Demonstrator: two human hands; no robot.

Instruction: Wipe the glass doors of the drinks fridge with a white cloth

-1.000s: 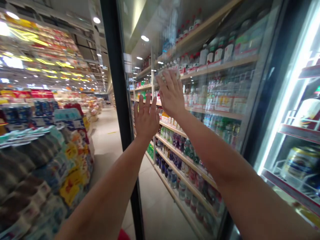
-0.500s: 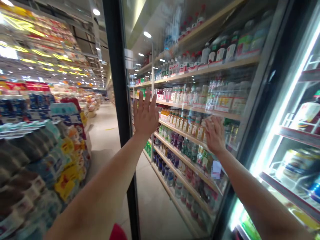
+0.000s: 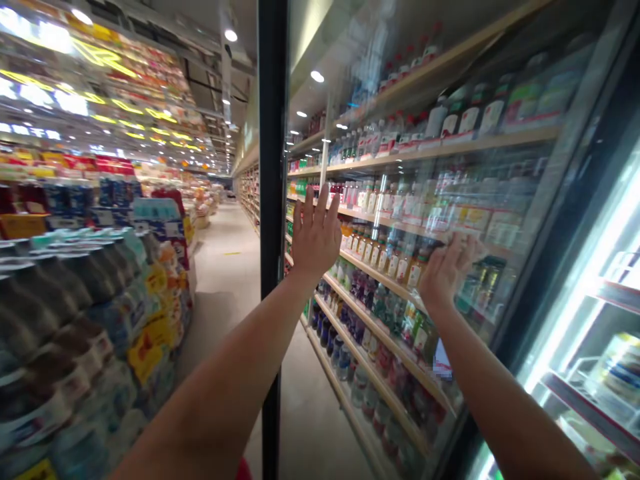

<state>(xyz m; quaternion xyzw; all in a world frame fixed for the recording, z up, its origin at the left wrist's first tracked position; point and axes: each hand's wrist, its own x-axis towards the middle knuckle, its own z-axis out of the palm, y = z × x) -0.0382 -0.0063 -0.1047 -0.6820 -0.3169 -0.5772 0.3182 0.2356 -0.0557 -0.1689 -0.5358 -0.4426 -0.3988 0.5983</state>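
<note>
In the head view, the right hand [image 3: 440,280] has moved lower and nearer the lit cooler than it was a second ago, so the thin, pale, crumpled cloth [image 3: 477,249] now lies against a lower part of the tall, black-framed glass door [image 3: 360,27]. Its fingers are loosely bent over the cloth, pressing it, it seems, to the pane. The left hand [image 3: 317,247] stays flat nearer the door's upright black edge [image 3: 273,153], fingers extended and slightly parted, with nothing seen in its hold. The pane is smooth and glossy, faintly streaked with glare; pale, straight-edged shelves [image 3: 440,148] of rounded bottles show in it. At left, dark bottles [image 3: 65,283] stand packed beside crinkled yellow packaging [image 3: 150,347].
</note>
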